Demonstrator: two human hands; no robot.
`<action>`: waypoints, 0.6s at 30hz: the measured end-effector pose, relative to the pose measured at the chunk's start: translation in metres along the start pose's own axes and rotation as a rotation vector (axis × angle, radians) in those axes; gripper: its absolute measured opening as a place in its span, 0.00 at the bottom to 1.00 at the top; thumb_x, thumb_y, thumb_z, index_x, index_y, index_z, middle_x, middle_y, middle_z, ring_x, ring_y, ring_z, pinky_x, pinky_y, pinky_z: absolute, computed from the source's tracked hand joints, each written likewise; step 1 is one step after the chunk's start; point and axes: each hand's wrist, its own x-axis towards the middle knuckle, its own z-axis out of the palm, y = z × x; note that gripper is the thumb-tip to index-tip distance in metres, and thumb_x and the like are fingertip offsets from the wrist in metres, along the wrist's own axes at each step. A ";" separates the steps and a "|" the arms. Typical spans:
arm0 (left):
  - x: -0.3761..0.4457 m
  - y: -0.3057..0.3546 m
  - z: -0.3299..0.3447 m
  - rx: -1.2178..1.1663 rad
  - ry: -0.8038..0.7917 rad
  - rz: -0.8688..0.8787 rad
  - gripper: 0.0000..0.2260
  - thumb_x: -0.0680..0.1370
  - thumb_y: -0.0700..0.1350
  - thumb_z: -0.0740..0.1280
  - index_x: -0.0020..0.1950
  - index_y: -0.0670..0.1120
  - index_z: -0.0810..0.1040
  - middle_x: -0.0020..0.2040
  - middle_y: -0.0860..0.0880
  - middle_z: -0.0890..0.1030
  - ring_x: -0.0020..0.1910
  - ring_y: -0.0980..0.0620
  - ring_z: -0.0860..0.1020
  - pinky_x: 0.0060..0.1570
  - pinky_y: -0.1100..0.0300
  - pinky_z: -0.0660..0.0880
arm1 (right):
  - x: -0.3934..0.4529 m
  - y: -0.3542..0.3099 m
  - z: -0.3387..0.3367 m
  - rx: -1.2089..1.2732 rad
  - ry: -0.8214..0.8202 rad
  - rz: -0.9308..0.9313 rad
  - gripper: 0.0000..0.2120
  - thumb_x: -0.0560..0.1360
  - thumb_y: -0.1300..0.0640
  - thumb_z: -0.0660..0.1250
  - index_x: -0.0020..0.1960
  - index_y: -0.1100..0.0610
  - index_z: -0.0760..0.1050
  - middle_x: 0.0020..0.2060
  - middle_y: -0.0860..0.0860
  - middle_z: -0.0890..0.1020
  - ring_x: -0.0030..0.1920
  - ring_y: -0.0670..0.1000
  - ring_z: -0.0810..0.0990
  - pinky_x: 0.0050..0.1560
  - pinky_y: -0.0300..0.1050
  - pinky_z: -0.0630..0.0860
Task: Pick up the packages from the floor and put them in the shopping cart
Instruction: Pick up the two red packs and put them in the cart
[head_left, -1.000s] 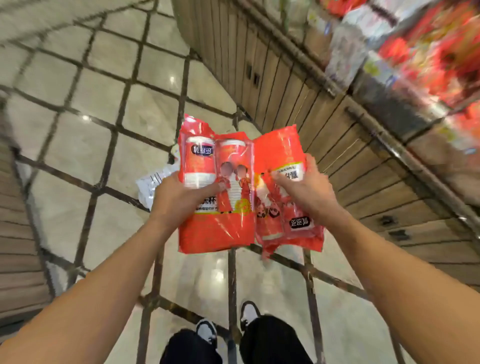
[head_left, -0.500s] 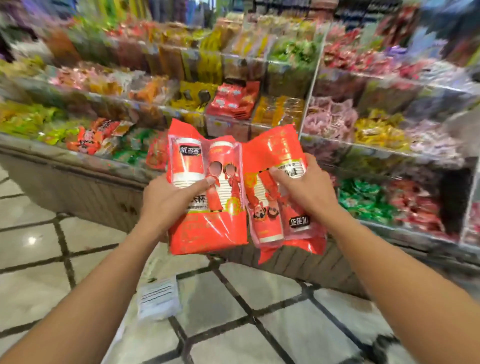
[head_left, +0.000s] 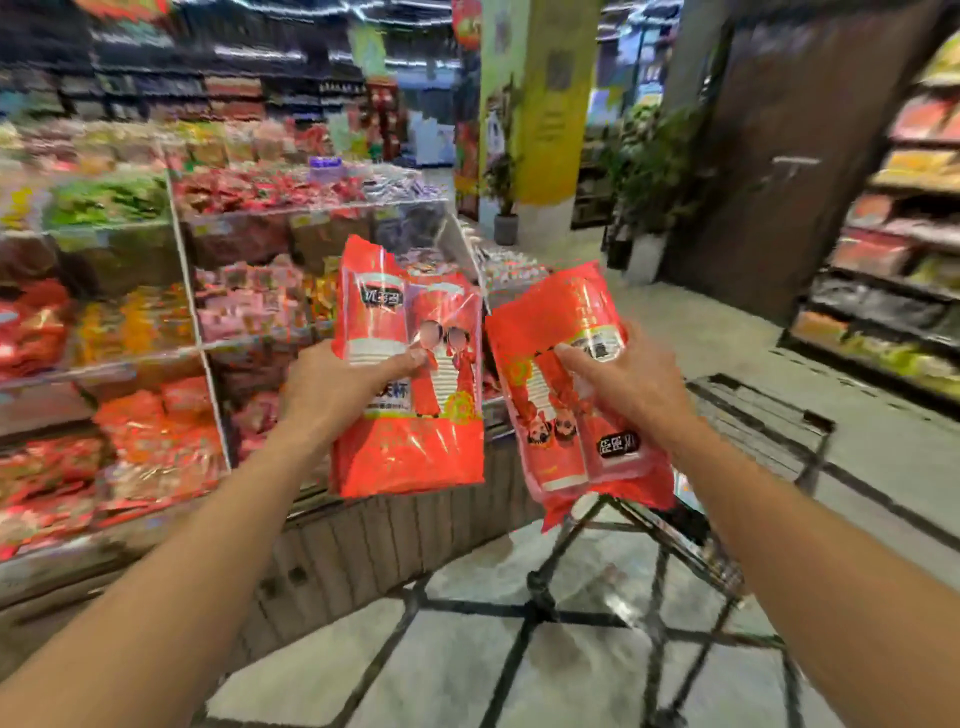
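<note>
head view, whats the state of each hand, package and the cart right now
left hand: grips the upright red plastic package of cups, held in the air
right hand: grips the upside-down red plastic package of cups, tilted, above the cart's near end
black wire shopping cart: standing on the floor, contents hidden

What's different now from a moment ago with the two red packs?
The view swung up from the floor, past the snack shelves, to the black shopping cart now ahead on the right. The two packs have come apart: the right hand carries the right pack toward the cart. The left hand still grips the left pack; neither was let go.
</note>
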 end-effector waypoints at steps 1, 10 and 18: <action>0.000 0.013 0.032 -0.003 -0.024 0.018 0.31 0.46 0.76 0.77 0.40 0.58 0.86 0.51 0.49 0.88 0.52 0.48 0.86 0.57 0.45 0.82 | 0.006 0.022 -0.026 -0.024 0.030 0.027 0.26 0.73 0.35 0.76 0.63 0.49 0.77 0.49 0.50 0.84 0.55 0.56 0.84 0.53 0.48 0.76; -0.033 0.116 0.313 -0.089 -0.241 0.021 0.35 0.52 0.72 0.80 0.50 0.51 0.88 0.48 0.52 0.88 0.49 0.50 0.86 0.57 0.47 0.82 | 0.062 0.220 -0.242 -0.100 0.193 0.201 0.32 0.73 0.35 0.75 0.70 0.50 0.75 0.57 0.51 0.86 0.57 0.56 0.84 0.58 0.52 0.80; -0.036 0.162 0.493 -0.138 -0.384 0.031 0.15 0.65 0.55 0.84 0.43 0.53 0.81 0.42 0.54 0.84 0.42 0.54 0.83 0.41 0.58 0.76 | 0.106 0.342 -0.345 -0.081 0.301 0.306 0.29 0.75 0.37 0.75 0.69 0.50 0.73 0.51 0.47 0.82 0.52 0.54 0.84 0.58 0.54 0.81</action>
